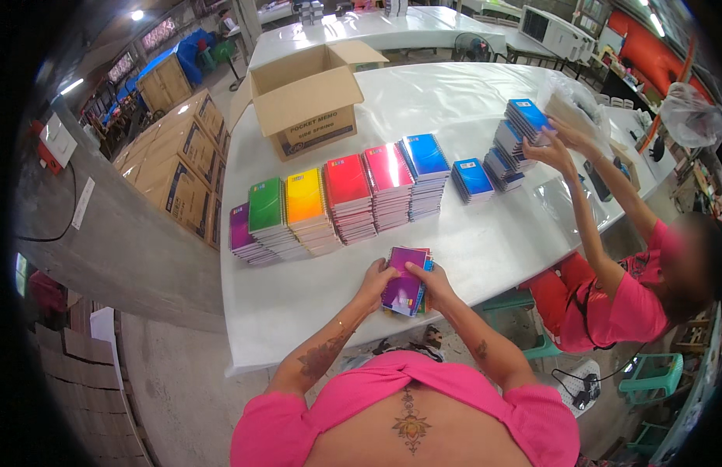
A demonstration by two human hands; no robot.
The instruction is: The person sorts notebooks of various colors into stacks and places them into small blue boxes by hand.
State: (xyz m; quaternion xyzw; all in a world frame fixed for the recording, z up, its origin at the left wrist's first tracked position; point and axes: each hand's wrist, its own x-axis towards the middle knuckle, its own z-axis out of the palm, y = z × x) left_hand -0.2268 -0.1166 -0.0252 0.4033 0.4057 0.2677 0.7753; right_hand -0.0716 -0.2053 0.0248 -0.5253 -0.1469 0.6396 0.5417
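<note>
Between my two hands is a small stack of spiral notebooks (403, 292), purple on top, with blue and other coloured edges showing beneath. My left hand (378, 280) is closed on its left side, thumb on the purple cover. On the opposite side my right hand (434, 283) grips it, thumb also on top. Beyond them stands a row of notebook piles: purple (240, 222), green (266, 204), yellow (305, 194), red (347, 180), pink (388, 168) and blue (426, 154). The purple pile is the lowest.
The white-covered table (291, 300) bears an open cardboard box (314, 136) behind the row. A shorter blue notebook pile (473, 179) stands right of it. A co-worker's hands (549, 140) touch a taller blue stack (527, 117). Sealed cartons (178, 167) and a concrete pillar (135, 249) stand left.
</note>
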